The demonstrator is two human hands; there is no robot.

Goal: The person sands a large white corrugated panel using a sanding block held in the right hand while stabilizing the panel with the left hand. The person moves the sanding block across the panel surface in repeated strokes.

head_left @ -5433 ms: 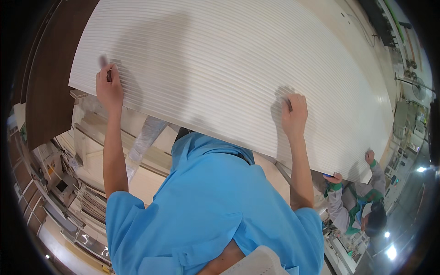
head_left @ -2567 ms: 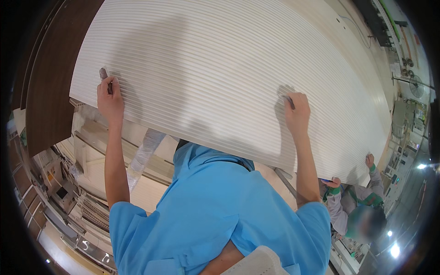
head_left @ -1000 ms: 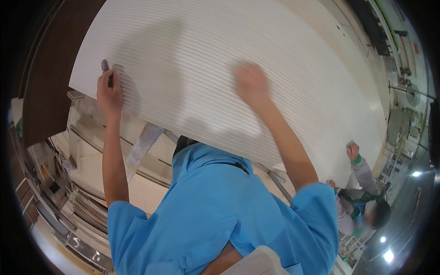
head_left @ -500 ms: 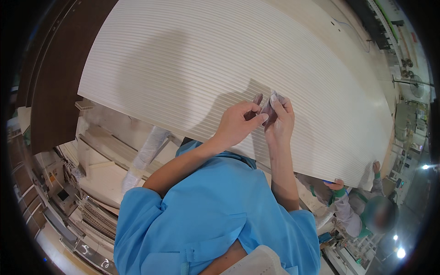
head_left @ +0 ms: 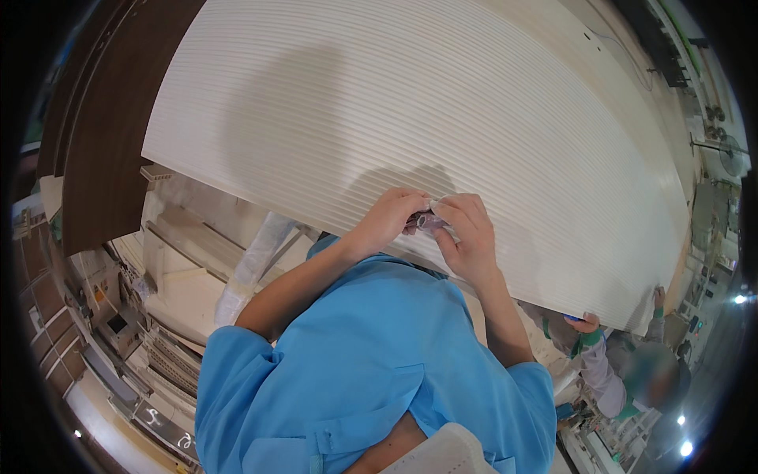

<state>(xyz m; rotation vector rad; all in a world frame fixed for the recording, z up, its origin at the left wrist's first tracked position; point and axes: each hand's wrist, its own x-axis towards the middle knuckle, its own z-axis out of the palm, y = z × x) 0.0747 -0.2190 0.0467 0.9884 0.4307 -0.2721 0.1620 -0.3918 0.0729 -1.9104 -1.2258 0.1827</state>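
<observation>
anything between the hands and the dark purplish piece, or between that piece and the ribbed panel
Nothing visible stands in the way: the left hand and right hand both touch the dark piece, above the white ribbed panel. Their fingers partly hide its underside.

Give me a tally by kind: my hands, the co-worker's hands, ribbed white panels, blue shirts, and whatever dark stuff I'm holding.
Your left hand and right hand: 2
Co-worker's nearer hand and farther hand: 2
Ribbed white panel: 1
Blue shirt: 1
Total: 6, leaving out the dark material you hold, too bunched to count
</observation>
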